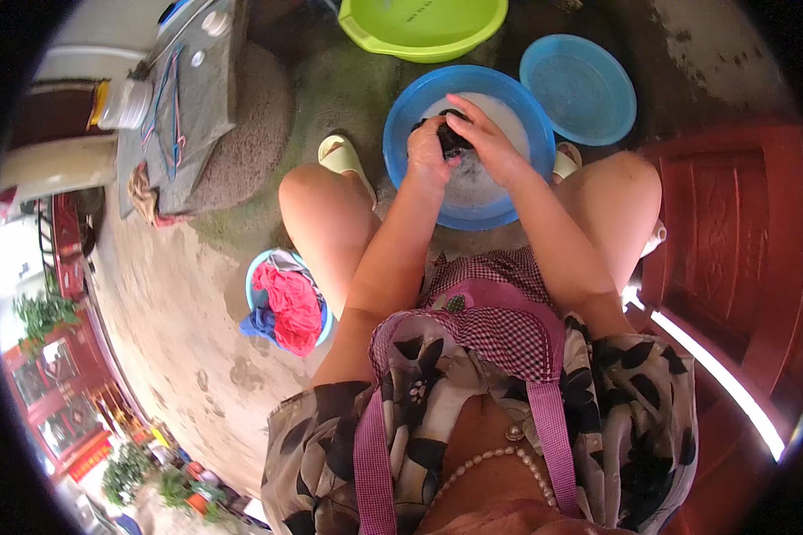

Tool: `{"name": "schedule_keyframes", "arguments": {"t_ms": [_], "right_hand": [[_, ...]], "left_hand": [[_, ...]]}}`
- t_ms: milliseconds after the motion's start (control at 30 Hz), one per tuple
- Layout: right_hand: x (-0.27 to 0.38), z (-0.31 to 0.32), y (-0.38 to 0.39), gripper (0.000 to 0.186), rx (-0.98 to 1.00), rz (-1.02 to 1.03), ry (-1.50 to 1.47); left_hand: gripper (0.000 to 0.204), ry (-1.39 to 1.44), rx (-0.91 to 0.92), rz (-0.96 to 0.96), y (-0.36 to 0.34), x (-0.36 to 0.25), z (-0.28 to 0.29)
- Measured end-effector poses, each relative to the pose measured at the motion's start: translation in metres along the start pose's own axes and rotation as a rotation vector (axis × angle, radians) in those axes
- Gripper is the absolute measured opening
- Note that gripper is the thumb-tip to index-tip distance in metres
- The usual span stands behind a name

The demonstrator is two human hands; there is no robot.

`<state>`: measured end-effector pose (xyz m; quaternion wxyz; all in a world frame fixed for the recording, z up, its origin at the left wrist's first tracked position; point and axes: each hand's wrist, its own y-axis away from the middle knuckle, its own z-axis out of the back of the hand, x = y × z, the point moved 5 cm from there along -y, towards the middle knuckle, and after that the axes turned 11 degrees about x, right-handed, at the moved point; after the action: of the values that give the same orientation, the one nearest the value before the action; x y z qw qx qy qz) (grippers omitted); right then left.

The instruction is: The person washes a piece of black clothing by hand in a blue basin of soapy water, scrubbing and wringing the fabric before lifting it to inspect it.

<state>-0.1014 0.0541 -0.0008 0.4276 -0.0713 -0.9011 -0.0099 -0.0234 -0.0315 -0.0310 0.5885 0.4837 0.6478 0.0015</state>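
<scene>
Both my hands meet over a blue basin [400,169] of sudsy water [495,183] between my knees. A wet, dark piece of cloth [453,134] is bunched up between them. My left hand [432,147] has its fingers wrapped round the cloth from the left. From the other side my right hand [486,138] presses on it, its fingers laid over the top. The cloth is mostly hidden by my fingers, so I cannot make out what garment it is.
Ahead stands a lime-green basin [424,45], with a shallower blue basin [580,94] at the right. By my left knee sits a light-blue tub [252,278] of red and blue clothes [290,303]. A stone slab [201,98] lies far left; a red wooden door [723,214] is at the right.
</scene>
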Motion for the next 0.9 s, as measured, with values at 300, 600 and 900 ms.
{"name": "schedule_keyframes", "arguments": {"t_ms": [300, 600, 900], "right_hand": [[0.069, 0.067, 0.113, 0.074, -0.500, -0.086, 1.034], [0.031, 0.069, 0.122, 0.054, -0.285, -0.362, 1.008], [0.001, 0.108, 0.085, 0.042, -0.162, -0.217, 1.151]], "left_hand": [[0.077, 0.668, 0.745, -0.115, 0.026, 0.079, -0.184], [0.097, 0.588, 0.525, -0.009, 0.056, 0.115, -0.158], [0.075, 0.553, 0.500, -0.157, 0.007, 0.135, -0.144]]}}
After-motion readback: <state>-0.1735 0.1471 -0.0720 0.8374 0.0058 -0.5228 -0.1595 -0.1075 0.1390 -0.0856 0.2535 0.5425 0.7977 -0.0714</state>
